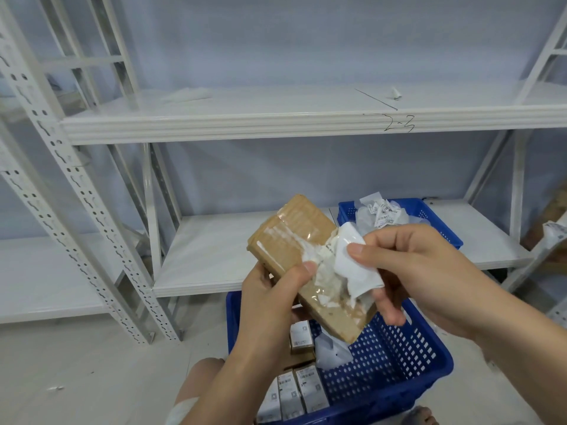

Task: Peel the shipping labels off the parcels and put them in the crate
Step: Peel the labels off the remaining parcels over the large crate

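My left hand [270, 305] grips a brown cardboard parcel [294, 237] from below, thumb pressed on its taped top face. My right hand [408, 271] pinches the white shipping label [352, 265], which is partly lifted and curled off the parcel, with torn white shreds still stuck under it. Both hands hold the parcel above a blue perforated crate [399, 363] on the floor, which contains several small labelled boxes [294, 391] and a crumpled white paper [331, 351]. A second blue crate [429, 216] on the low shelf holds a heap of peeled labels [380, 213].
White metal shelving [276, 124] stands in front of me, with a low shelf [214, 256] behind the parcel. Perforated uprights [76, 194] rise at left. More labelled parcels [555, 237] lie at the right edge. My knee [202, 378] shows at the bottom.
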